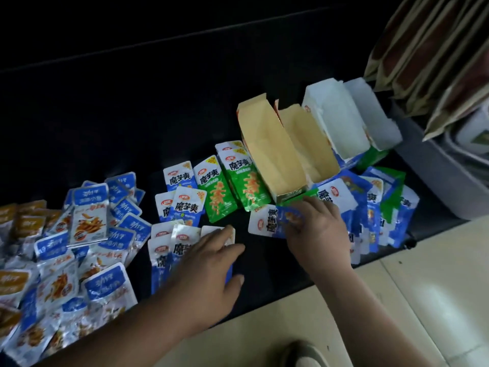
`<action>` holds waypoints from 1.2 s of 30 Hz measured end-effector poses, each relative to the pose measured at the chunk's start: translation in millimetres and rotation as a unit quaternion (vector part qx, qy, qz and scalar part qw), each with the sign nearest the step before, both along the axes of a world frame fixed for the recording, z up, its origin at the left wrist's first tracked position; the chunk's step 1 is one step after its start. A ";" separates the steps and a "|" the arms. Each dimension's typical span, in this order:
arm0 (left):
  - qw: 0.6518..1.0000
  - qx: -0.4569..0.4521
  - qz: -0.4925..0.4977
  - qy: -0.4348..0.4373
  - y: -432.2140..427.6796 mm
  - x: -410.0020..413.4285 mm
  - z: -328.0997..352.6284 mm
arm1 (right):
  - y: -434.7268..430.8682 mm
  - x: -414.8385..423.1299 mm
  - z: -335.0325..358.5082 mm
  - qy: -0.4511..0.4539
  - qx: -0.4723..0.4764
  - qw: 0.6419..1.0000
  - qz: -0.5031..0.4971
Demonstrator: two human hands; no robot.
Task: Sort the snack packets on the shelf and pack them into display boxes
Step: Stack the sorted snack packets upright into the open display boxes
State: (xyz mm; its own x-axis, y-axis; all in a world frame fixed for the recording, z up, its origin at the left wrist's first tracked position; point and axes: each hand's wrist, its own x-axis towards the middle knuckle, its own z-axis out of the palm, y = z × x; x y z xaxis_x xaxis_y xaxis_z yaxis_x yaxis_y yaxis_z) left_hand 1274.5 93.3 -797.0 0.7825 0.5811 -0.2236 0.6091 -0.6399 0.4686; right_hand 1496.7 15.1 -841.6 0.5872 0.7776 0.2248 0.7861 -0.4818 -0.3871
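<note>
Mix-ups are my main worry from here. The blue packet (268,221) in my right hand (316,226) looks much like the loose heap (383,213) just to the right of that hand. A few green ones are buried among the blue there, so a wrong flavour could easily ride along into a box. The open box (272,154) stands just beyond my right fingertips, and its near end seems to rest on packets. I judge that a nudge from my knuckles could tip it or shove it askew. The green packets (230,186) lie beyond and between my two hands, close enough that a careless sweep would drag them into the blue rows. Packets by my left wrist sit near the front edge of the shelf (105,115), and a slide towards me could send some to the floor (423,300).

My right hand is palm down with fingers curled, pinching the blue packet at the end nearest the hand. The packet looks flat on the shelf, not lifted as far as I can tell. My left hand (211,266) is also palm down, fingers nearly straight and spread, thumb out to the right. It presses on the blue stack (182,247) beneath it and grips nothing that I can see. The fish packets (87,226) are piled well to the left of that hand.
</note>
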 end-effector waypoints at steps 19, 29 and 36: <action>0.836 -0.281 0.433 -0.187 -25.2 -0.5 23.3 | 7.4 -75.9 64.5 0.576 -0.012 0.817 0.024; 0.938 -0.021 0.342 0.052 -2.0 -65.3 -2.7 | -12.4 -80.4 30.9 0.420 0.017 0.905 0.072; 0.961 0.202 0.084 0.170 15.0 -36.3 29.1 | -32.9 -30.6 29.1 0.292 0.071 0.954 0.010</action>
State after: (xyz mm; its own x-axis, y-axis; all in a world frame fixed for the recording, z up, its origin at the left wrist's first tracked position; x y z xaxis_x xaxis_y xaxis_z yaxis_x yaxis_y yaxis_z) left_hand 1238.3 108.3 -767.9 0.5919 0.7857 -0.1797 0.7935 -0.6072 -0.0413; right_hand 1466.1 -17.8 -812.5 0.6294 0.7764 -0.0329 0.4247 -0.3791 -0.8221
